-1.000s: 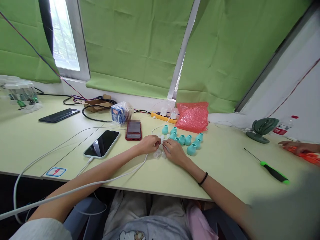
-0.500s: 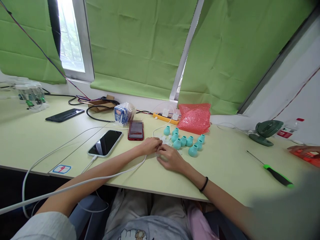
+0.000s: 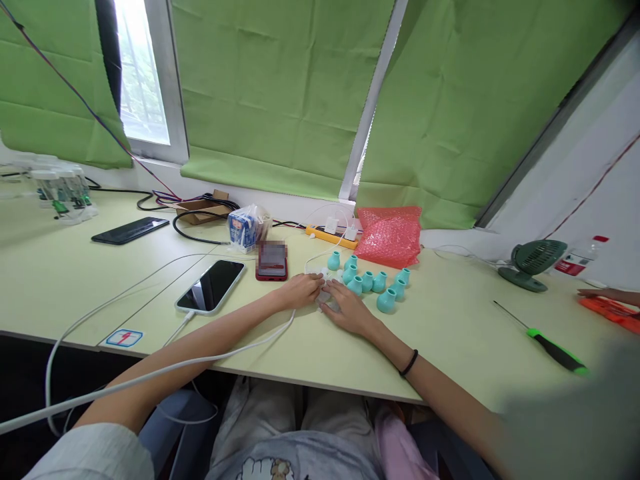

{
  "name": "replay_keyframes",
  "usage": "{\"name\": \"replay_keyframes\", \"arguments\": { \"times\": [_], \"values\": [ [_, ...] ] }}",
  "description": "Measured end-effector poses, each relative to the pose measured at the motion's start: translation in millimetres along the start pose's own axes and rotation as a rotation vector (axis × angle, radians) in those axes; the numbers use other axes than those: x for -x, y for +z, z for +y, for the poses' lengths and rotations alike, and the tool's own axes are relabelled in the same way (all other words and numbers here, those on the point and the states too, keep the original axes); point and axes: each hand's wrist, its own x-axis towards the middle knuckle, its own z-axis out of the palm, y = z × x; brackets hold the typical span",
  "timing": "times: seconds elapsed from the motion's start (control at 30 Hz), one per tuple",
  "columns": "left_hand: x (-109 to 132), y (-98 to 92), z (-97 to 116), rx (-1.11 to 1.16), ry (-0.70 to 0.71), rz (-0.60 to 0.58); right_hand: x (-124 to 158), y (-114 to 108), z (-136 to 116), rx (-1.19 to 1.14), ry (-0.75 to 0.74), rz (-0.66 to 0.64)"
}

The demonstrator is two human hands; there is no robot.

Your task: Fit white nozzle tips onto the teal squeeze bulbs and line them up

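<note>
Two bare hands sit close together on a pale yellow table (image 3: 440,347). The right hand (image 3: 350,312) now lies flatter than a moment ago, fingers extended over small translucent pieces (image 3: 326,273) beside the left hand (image 3: 303,291); whether either grips one, I cannot tell. Teal bulb-shaped vessels (image 3: 386,301) stand unmoved just beyond. Far right, a co-worker's hand (image 3: 607,293) has shifted, uncovering more of an orange item (image 3: 606,311).

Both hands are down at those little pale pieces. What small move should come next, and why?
Perhaps the right hand should lift slightly: it partly covers the pale pieces, and the left hand is right beside them too, so it is hard to see whether either holds one.
</note>
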Motion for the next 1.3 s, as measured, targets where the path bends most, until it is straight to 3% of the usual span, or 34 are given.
{"name": "replay_keyframes", "arguments": {
  "times": [0.33, 0.53, 0.67, 0.83, 0.97, 1.1, 1.2, 1.3],
  "values": [
    [1, -7.9, -1, -0.039, -0.018, -0.01, 1, -19, -4, 0.217, 0.097, -0.072],
    [-1, -0.6, -11, 0.059, 0.01, 0.063, 1, -22, -9, 0.16, 0.129, -0.012],
    [-3, 1.2, -16, 0.123, -0.003, 0.097, 1, -21, -8, 0.129, 0.095, -0.093],
    [-2, -0.2, -16, 0.033, -0.066, 0.041, 1, -25, -3, 0.242, 0.224, -0.126],
    [0, -6.2, -11, 0.031, -0.077, 0.107, 0, -27, -1, 0.237, 0.231, -0.088],
    [3, -19.2, -1, 0.196, -0.02, 0.224, -1, -30, 1, 0.165, 0.192, 0.056],
    [5, -25.4, 6, 0.369, 0.047, 0.046, 0, -36, 2, 0.047, 0.169, 0.101],
    [6, -23.4, 7, 0.473, 0.095, -0.134, 2, -43, 3, -0.133, 0.073, -0.126]
  ]
}}
